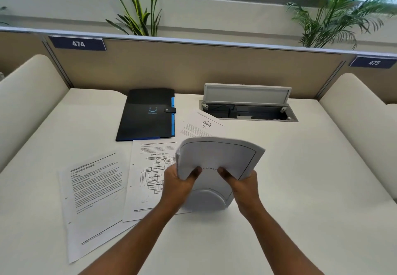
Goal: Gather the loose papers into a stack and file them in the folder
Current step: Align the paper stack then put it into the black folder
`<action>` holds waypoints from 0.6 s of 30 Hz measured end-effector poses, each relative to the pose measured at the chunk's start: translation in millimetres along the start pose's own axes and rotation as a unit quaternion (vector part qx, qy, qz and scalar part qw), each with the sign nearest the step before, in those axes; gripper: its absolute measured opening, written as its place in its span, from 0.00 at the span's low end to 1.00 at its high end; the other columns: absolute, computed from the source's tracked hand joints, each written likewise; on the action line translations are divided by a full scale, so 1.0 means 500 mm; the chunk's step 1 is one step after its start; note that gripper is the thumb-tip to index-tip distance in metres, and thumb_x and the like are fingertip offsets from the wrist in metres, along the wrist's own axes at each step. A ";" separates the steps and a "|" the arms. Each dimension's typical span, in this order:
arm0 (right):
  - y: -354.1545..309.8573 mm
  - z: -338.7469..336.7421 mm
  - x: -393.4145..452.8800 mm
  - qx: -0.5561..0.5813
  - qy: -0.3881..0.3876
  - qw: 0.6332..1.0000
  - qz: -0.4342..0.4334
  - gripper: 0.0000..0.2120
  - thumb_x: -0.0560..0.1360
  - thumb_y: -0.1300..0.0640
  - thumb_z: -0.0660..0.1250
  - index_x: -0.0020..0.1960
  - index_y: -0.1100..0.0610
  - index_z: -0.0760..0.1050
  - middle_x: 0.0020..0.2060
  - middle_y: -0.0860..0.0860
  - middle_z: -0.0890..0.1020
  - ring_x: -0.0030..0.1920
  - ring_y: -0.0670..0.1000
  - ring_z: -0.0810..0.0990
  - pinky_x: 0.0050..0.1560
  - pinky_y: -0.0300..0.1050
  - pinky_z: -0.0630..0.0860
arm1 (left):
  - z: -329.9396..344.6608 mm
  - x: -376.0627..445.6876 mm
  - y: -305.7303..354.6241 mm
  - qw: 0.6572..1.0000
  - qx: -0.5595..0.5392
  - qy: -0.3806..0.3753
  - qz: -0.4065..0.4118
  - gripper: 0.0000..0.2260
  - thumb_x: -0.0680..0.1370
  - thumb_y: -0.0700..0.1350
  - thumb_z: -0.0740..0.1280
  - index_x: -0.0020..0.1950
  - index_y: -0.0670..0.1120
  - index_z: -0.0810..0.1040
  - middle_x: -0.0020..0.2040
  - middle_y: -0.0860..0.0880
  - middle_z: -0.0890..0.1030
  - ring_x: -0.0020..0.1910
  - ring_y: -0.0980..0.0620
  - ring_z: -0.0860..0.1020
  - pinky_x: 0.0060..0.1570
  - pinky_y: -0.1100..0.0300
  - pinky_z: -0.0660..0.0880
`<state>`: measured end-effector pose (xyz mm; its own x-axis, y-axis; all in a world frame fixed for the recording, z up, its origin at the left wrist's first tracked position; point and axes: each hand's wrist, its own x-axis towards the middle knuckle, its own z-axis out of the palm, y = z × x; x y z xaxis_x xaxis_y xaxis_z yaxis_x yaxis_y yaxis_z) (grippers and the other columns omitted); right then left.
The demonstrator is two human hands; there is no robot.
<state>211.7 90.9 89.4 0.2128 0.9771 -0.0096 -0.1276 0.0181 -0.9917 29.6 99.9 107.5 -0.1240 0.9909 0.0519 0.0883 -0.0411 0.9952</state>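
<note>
A bent stack of white papers (219,158) is held upright above the desk, its lower edge resting on the surface. My left hand (178,181) grips its left side and my right hand (240,183) grips its right side, thumbs on the front sheet. Three loose sheets still lie flat: a text page (94,197) at the left, a workflow-diagram page (148,173) partly under my left hand, and a page with a round logo (199,126) behind the stack. The black folder (148,114) with blue tabs lies closed by its snap strap at the back.
An open cable hatch (247,105) with its raised grey lid sits at the back right of the white desk (311,178). A beige partition (193,68) runs along the back, and rounded cream dividers stand at both sides.
</note>
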 end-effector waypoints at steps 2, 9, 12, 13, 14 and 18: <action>0.001 -0.007 -0.004 0.012 0.030 0.999 -0.005 0.16 0.66 0.52 0.82 0.53 0.49 0.86 0.47 0.54 0.89 0.46 0.53 0.89 0.42 0.43 0.83 | -0.002 0.004 -0.007 1.000 0.002 0.003 0.018 0.23 0.70 0.49 0.77 0.47 0.78 0.74 0.42 0.72 0.80 0.43 0.69 0.80 0.31 0.71 0.76; 0.044 -0.016 -0.024 -0.053 0.047 0.995 0.075 0.10 0.77 0.56 0.76 0.48 0.40 0.86 0.45 0.47 0.89 0.47 0.49 0.88 0.40 0.37 0.82 | -0.011 0.004 -0.076 0.989 0.107 -0.026 -0.100 0.09 0.73 0.51 0.75 0.49 0.52 0.78 0.46 0.51 0.83 0.49 0.45 0.82 0.44 0.50 0.81; 0.050 -0.024 -0.013 0.011 0.103 0.987 0.124 0.05 0.76 0.59 0.77 0.50 0.51 0.86 0.46 0.48 0.90 0.50 0.53 0.88 0.43 0.39 0.82 | -0.029 0.004 -0.100 0.984 0.088 0.038 -0.150 0.22 0.74 0.52 0.75 0.65 0.51 0.73 0.66 0.51 0.76 0.64 0.50 0.74 0.61 0.51 0.74; 0.049 -0.021 -0.011 0.041 0.115 0.984 0.133 0.07 0.75 0.61 0.77 0.52 0.53 0.85 0.47 0.49 0.90 0.53 0.54 0.87 0.46 0.42 0.82 | -0.034 0.003 -0.103 0.979 0.077 0.068 -0.178 0.27 0.73 0.52 0.75 0.69 0.50 0.70 0.69 0.50 0.73 0.67 0.49 0.71 0.63 0.51 0.72; 0.045 -0.015 -0.011 0.077 0.124 0.980 0.137 0.10 0.75 0.62 0.77 0.55 0.55 0.83 0.50 0.49 0.89 0.55 0.55 0.87 0.50 0.46 0.82 | -0.037 0.004 -0.105 0.971 0.064 0.090 -0.213 0.30 0.72 0.52 0.76 0.71 0.50 0.67 0.70 0.49 0.71 0.68 0.47 0.70 0.64 0.50 0.71; 0.021 0.024 -0.018 0.255 0.112 0.948 0.154 0.24 0.69 0.63 0.77 0.65 0.57 0.79 0.59 0.54 0.87 0.59 0.56 0.86 0.56 0.52 0.84 | -0.040 0.008 -0.105 0.932 -0.144 0.035 -0.331 0.27 0.72 0.53 0.75 0.66 0.45 0.72 0.63 0.44 0.79 0.60 0.43 0.78 0.61 0.46 0.76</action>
<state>196.8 84.9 80.8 0.2827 0.8844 -0.3714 -0.6563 -0.1040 -0.7473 4.6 103.4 57.0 -0.1226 0.8013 -0.5856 -0.2979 0.5331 0.7918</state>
